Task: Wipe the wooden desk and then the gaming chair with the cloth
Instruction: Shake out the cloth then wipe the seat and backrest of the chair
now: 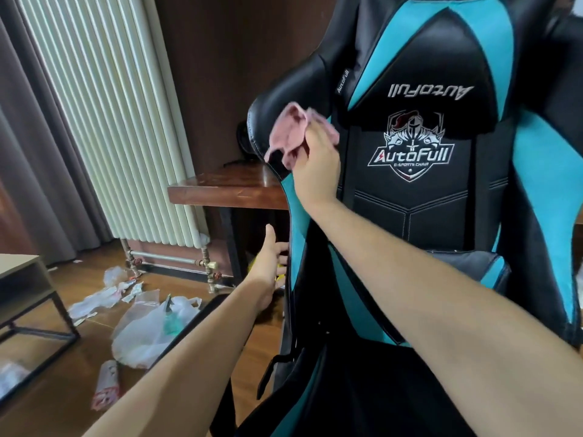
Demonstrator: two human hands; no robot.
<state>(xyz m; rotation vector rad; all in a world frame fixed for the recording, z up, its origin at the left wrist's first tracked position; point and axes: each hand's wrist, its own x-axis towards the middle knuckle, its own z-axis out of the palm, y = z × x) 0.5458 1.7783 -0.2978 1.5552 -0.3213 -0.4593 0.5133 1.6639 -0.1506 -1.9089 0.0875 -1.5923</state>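
A black and teal gaming chair fills the right half of the head view, its backrest facing me. My right hand grips a pink cloth and holds it against the left wing of the backrest. Lower down, my left hand reaches to the chair's left edge; its fingers go behind that edge and are partly hidden. The wooden desk stands behind the chair, and only its left corner shows.
A white column radiator and grey curtain stand at the left. Plastic bags and wrappers litter the wooden floor. A low table with a black metal frame sits at the near left.
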